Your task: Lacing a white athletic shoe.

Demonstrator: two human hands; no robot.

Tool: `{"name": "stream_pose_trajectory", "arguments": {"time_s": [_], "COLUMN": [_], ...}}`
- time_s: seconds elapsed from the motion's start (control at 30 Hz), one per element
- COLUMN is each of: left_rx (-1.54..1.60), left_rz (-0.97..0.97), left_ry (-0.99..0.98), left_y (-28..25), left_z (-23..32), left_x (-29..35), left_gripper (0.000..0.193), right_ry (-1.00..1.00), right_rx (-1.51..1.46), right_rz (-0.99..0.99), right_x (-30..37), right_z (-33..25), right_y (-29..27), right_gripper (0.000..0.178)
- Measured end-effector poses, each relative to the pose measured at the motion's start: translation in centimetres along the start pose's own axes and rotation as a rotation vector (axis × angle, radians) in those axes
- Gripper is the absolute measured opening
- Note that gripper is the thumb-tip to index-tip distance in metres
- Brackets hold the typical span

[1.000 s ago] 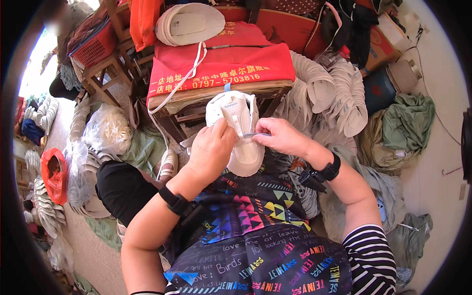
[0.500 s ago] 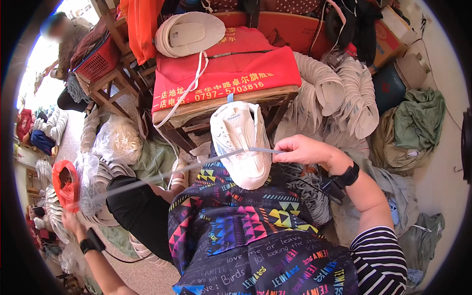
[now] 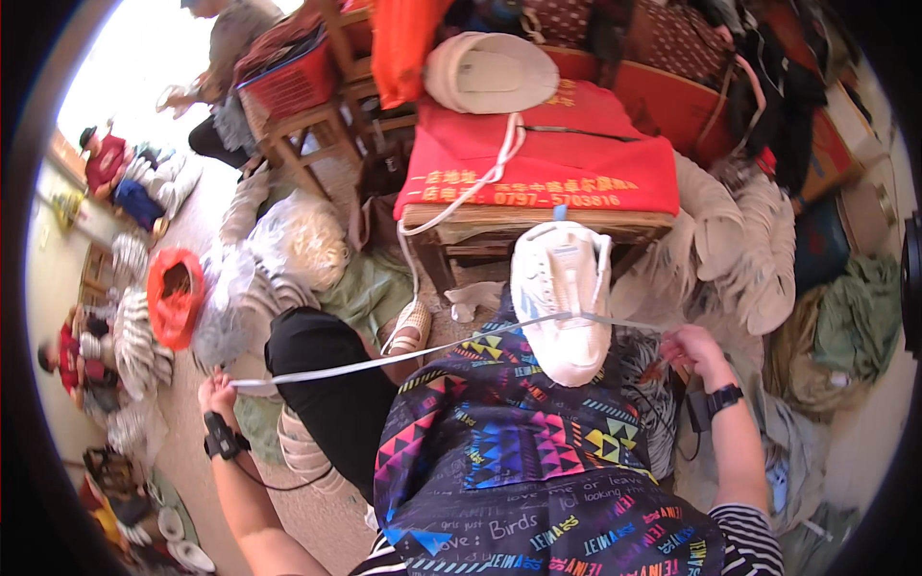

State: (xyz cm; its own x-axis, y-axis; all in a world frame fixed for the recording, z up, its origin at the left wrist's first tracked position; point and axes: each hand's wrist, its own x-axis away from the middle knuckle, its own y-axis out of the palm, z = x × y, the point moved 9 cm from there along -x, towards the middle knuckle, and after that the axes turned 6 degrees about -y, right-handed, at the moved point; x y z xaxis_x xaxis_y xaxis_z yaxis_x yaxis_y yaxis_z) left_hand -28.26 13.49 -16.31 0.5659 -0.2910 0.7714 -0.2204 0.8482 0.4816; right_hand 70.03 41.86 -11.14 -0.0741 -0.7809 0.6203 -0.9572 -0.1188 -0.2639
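A white shoe (image 3: 560, 336) with mesh parts rests over my lap, its toe toward me and a blue tab at its far end. Across its tongue passes a flat grey shoelace (image 3: 384, 361), stretched out to both sides. Far to the left, my left hand (image 3: 218, 392) pinches one length of the lace beside my knee. My right hand (image 3: 695, 349), to the right of the shoe, has its fingers closed on the other, shorter length. Neither hand touches the shoe.
Ahead stands a wooden stool (image 3: 538, 219) under a red cloth (image 3: 547, 158), bearing stacked off-white shoe parts (image 3: 495, 75) and a white cord. More stacked parts (image 3: 735, 240) lie at right. Bags, including a red one (image 3: 176, 298), line the left. Other people sit farther off.
The view has shifted, so the scene sits farther right. My right hand has moved away from the shoe, lengthening the lace there. My left hand is closer in, its lace length shorter.
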Motion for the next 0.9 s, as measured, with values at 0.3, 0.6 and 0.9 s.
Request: {"name": "stream_pose_trajectory", "arguments": {"time_s": [0.3,0.6,0.9], "left_rx": [-0.097,-0.477,-0.601], "left_rz": [0.000,-0.184,-0.282], "left_ry": [0.253,0.452,0.695], "left_y": [-1.9,5.1,9.3], "left_z": [11.0,24.3,18.7], "left_x": [1.1,3.6,10.7], "left_gripper": [0.007,0.029,0.043], "right_ry": [-0.421,-0.474,-0.375], "right_rx": [-1.121,-0.720,-0.553], "right_rz": [0.116,0.588,0.783], "right_x": [-9.1,5.7,6.8], "right_z": [-6.2,-1.7,-1.3], "right_y": [-20.7,-45.0,-39.0], "right_gripper": [0.028,0.024,0.016]}}
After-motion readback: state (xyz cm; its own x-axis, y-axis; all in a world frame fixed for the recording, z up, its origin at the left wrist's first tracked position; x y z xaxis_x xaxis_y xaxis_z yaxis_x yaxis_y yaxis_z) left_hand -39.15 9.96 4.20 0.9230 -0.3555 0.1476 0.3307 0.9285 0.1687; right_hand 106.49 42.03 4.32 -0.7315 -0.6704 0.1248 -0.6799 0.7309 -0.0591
